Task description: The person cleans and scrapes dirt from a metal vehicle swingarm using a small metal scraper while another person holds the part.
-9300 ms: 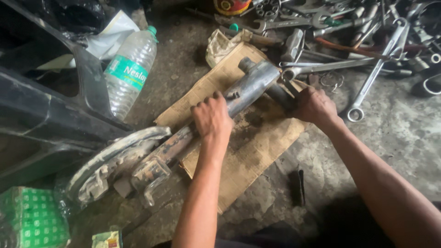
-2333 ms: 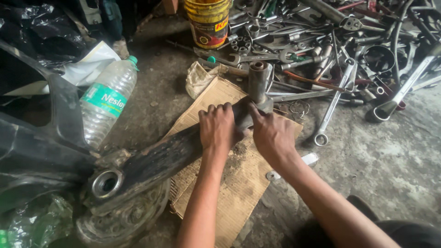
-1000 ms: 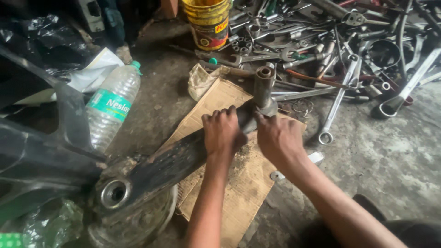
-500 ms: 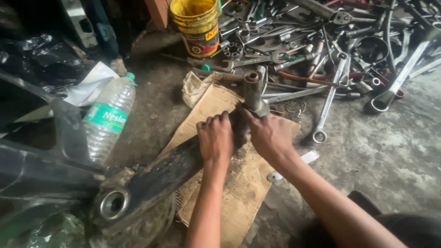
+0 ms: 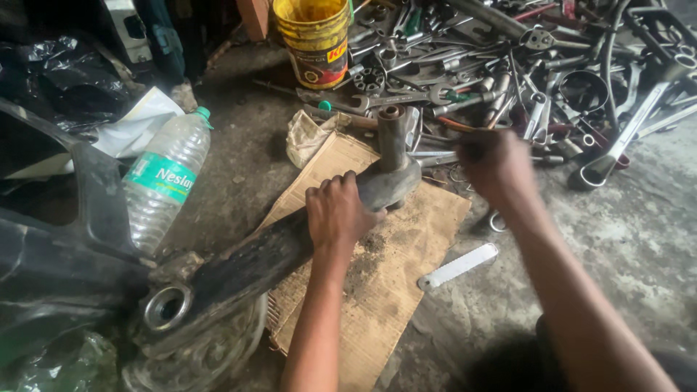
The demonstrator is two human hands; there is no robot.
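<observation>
On brown cardboard (image 5: 406, 247) spread over concrete floor: dark greasy metal arm (image 5: 261, 261), lying diagonally, upright cylindrical stub (image 5: 392, 138) at far end, ring bushing (image 5: 167, 306) at near end. Left hand (image 5: 335, 212) clamped over arm just behind stub; right hand (image 5: 497, 163) blurred, raised beside heap of spanners (image 5: 508, 80), grip cannot be told. Nearby: plastic bottle (image 5: 165, 183), yellow bucket (image 5: 314, 38).

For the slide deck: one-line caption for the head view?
Left hand grips a long dark rusty metal arm on brown cardboard; blurred right hand reaches the steel wrench pile.
</observation>
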